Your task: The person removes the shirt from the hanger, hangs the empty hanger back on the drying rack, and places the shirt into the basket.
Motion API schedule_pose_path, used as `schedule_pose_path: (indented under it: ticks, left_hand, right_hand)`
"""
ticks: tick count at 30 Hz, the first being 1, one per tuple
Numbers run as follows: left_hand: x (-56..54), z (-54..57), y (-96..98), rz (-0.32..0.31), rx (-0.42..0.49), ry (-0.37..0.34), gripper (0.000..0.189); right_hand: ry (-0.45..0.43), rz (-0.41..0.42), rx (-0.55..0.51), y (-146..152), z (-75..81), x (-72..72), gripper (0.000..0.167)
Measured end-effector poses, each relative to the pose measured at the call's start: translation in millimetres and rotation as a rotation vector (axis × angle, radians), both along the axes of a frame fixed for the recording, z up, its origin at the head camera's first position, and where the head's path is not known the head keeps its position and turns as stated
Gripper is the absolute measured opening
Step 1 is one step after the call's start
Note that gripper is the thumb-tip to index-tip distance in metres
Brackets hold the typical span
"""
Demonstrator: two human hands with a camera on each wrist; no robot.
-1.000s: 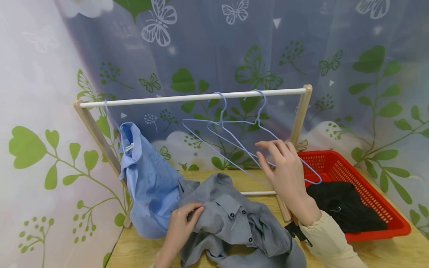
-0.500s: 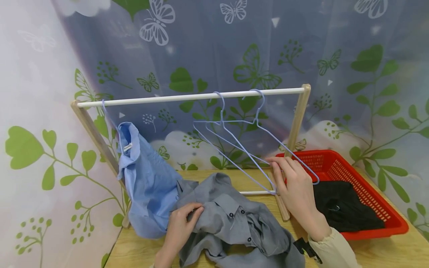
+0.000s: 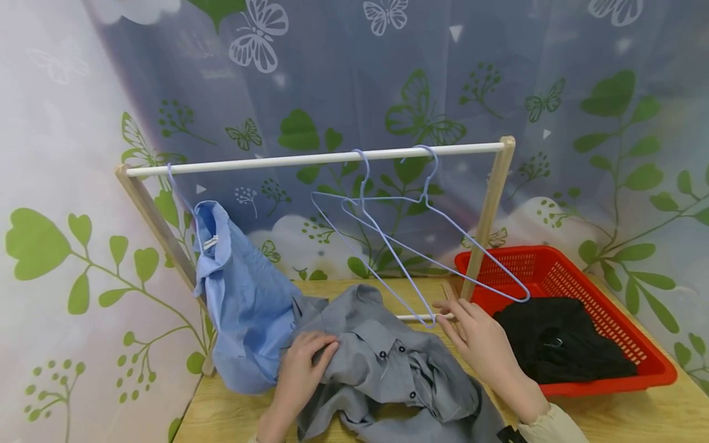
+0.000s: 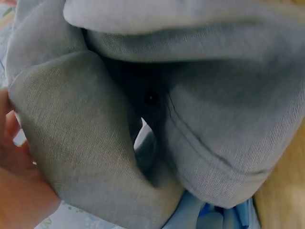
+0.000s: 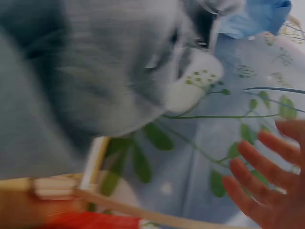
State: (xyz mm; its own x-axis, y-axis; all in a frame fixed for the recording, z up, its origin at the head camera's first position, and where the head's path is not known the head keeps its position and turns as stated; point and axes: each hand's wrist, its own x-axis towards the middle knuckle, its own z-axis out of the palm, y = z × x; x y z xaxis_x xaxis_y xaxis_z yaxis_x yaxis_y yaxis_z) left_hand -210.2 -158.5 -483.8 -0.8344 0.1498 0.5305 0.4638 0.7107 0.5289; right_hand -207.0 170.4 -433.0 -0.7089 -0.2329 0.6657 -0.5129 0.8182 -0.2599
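Observation:
A grey buttoned shirt (image 3: 382, 357) lies crumpled on the table, and its folds fill much of the left wrist view. My left hand (image 3: 304, 363) pinches its left part between thumb and fingers. Two thin lilac wire hangers hang from the white rail (image 3: 310, 161). My right hand (image 3: 482, 344) is at the lower corner of the nearer hanger (image 3: 396, 255), fingertips right by the wire. Its fingers are spread and fairly straight in the right wrist view. The other hanger (image 3: 479, 246) hangs just behind, angled to the right.
A light blue shirt (image 3: 249, 301) hangs on a hanger at the rack's left end. Right of the rack's wooden leg (image 3: 487, 215) stands a red basket (image 3: 653, 363) holding a black garment (image 3: 565, 344). A patterned curtain (image 3: 332, 74) backs the wooden table (image 3: 221, 412).
My right hand has moved down and slightly left, from beside the hangers' middle to the nearer hanger's lower corner. That hanger has swung. My left hand stays on the grey shirt.

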Motion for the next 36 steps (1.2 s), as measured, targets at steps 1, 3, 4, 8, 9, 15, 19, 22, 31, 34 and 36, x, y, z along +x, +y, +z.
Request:
schedule_pose_path:
  ticks: [1,3,4,8,9,15,19,22,31,34,36]
  left_hand:
    - [-1.0,-0.4,-0.1,0.000,-0.013,-0.012,0.016]
    - [-3.4,-1.6,-0.6,0.001,-0.046,-0.023,0.024]
    - [-4.6,-1.8,-0.8,-0.001,-0.058,-0.030,0.030]
    - [-8.9,-3.1,-2.2,0.014,-0.109,-0.084,0.059]
    - [-10.2,-3.4,-2.6,0.020,-0.117,-0.114,0.067]
    - [-22.8,-8.5,-3.2,0.021,-0.112,-0.352,0.102]
    - [-33.3,-16.1,-1.9,-0.024,-0.086,-0.493,0.105]
    - [-38.9,-23.4,-0.9,-0.074,-0.108,-0.568,0.101]
    - [-42.8,-31.1,3.5,-0.175,-0.146,-0.607,0.091]
    - [-40.9,-31.3,8.6,-0.222,-0.133,-0.619,0.088]
    - [-39.5,-31.5,13.2,-0.245,-0.141,-0.620,0.086]
  right_hand:
    - [-0.035,0.013,0.032,1.9,-5.6,0.9,0.025]
    - [-0.118,0.052,0.084,6.4,-17.4,3.5,0.032]
    - [-0.161,0.083,0.101,9.1,-23.1,5.3,0.037]
    - [-0.349,0.251,0.136,20.7,-45.1,14.1,0.065]
    - [-0.391,0.298,0.138,23.5,-49.9,16.1,0.074]
    - [-0.599,0.463,0.191,34.8,-72.7,28.1,0.125]
    - [-0.706,0.492,0.198,33.9,-83.7,33.2,0.128]
    - [-0.719,0.488,0.206,30.1,-90.4,32.2,0.123]
    - [-0.716,0.430,0.172,17.7,-100.2,28.1,0.125]
    - [-0.601,0.410,0.130,11.4,-104.8,28.5,0.132]
    - [-0.538,0.391,0.098,6.3,-106.9,28.1,0.132]
